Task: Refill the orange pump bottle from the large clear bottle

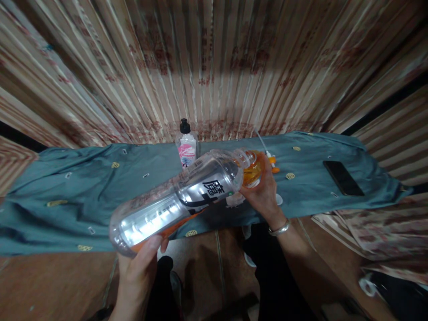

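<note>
Clear ribbed plastic bottle (177, 203) tilted over green printed cloth (160, 178); left hand (142, 256) clamped on its base. Right hand (262, 191) gripping rounded orange-tinted bottle (252, 171) at its neck. Beyond the ribbed bottle: black-capped bottle (186, 149), upright

You appear to be in a home, with patterned curtains (214, 67) hanging close around you, a pineapple-print cloth (140, 174) spread over the narrow surface before you, and brown tiles (60, 276) underfoot.
</note>
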`<state>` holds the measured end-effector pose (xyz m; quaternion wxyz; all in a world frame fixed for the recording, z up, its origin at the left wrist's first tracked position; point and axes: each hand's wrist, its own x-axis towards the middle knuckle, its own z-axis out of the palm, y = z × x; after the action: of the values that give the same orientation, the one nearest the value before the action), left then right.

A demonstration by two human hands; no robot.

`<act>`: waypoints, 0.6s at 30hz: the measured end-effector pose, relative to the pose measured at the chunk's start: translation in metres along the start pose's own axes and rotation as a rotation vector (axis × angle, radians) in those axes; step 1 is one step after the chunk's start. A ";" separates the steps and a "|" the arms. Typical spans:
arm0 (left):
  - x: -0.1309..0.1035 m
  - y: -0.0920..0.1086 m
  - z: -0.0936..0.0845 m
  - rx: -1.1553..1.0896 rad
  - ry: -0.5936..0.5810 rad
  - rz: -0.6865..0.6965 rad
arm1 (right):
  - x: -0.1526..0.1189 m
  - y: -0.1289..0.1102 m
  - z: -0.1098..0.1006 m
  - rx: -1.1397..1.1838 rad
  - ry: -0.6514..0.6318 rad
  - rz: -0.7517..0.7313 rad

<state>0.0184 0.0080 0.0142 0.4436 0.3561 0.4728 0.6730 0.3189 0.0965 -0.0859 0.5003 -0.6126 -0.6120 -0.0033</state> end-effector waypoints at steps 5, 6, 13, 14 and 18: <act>0.006 -0.005 -0.009 0.014 -0.016 -0.004 | 0.000 -0.002 0.001 0.003 -0.016 0.025; 0.008 -0.006 -0.012 0.019 -0.027 0.000 | 0.000 -0.002 0.001 0.000 -0.015 0.026; 0.010 -0.004 -0.019 0.032 -0.041 -0.032 | 0.000 -0.005 0.002 -0.011 -0.004 0.021; 0.008 -0.001 -0.016 0.031 -0.041 -0.023 | 0.000 -0.004 0.002 -0.006 -0.015 0.026; -0.002 0.007 -0.005 0.042 0.015 -0.040 | 0.000 -0.004 0.001 -0.009 -0.020 0.024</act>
<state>0.0128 0.0035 0.0196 0.4456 0.3509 0.4972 0.6566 0.3147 0.0963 -0.0838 0.4914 -0.6222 -0.6094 0.0062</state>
